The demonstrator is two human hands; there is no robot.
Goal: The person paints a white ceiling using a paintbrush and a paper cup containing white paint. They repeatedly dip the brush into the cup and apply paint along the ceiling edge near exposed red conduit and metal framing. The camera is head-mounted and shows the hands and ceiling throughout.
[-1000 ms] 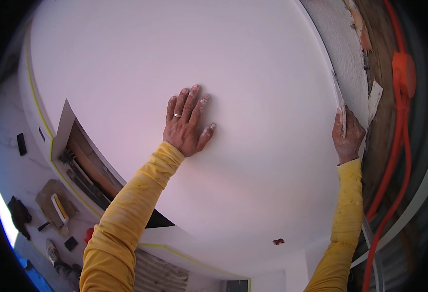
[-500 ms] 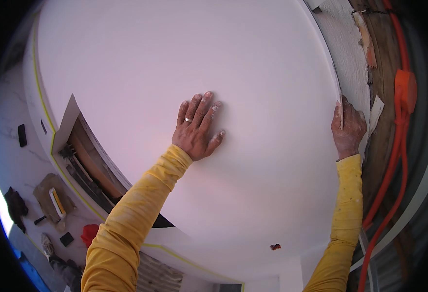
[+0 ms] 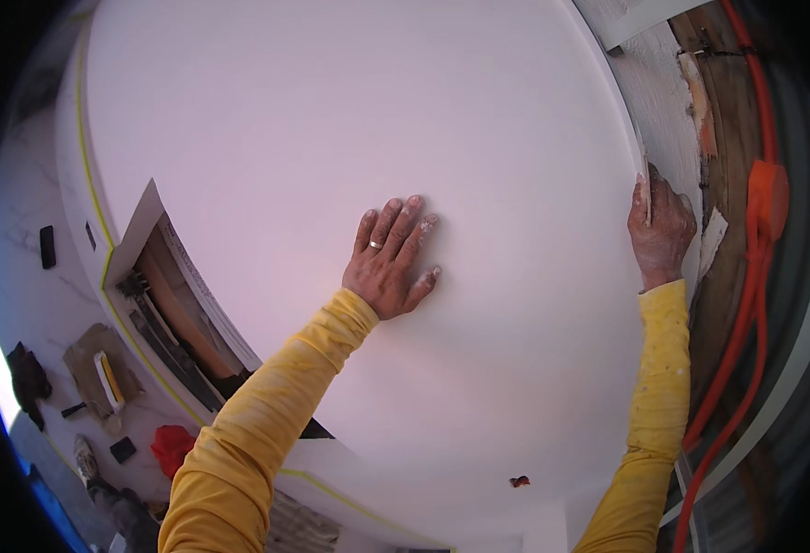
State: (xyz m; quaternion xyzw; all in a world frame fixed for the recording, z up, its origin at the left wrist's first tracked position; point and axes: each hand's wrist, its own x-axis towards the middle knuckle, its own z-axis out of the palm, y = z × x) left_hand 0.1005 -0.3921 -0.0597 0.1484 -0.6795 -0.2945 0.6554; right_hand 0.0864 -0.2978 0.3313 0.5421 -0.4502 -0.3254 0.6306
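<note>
A large smooth white panel (image 3: pixel 478 369) fills the middle of the view. My left hand (image 3: pixel 389 267) lies on it, fingers spread and palm down, with a ring on one finger and white dust on the tips. At the panel's right edge my right hand (image 3: pixel 661 221) is closed, pinching a thin, pale flat strip (image 3: pixel 647 195) between thumb and fingers. The strip lies along the panel edge; its kind cannot be made out, and part of it is hidden by the hand.
An orange cord with a connector block (image 3: pixel 768 198) runs down the right, beside rough wood (image 3: pixel 732 120). On the left are a rectangular cutout (image 3: pixel 188 309) and yellow-green edging (image 3: pixel 110 267). Lower left, a yellow-and-white tool (image 3: pixel 108 378) and red cloth (image 3: pixel 172 448) lie farther off. A small hole (image 3: pixel 519 481) marks the panel.
My right hand has moved farther up along the panel edge with the strip in it. My left hand stays flat on the panel; the whole view has shifted slightly.
</note>
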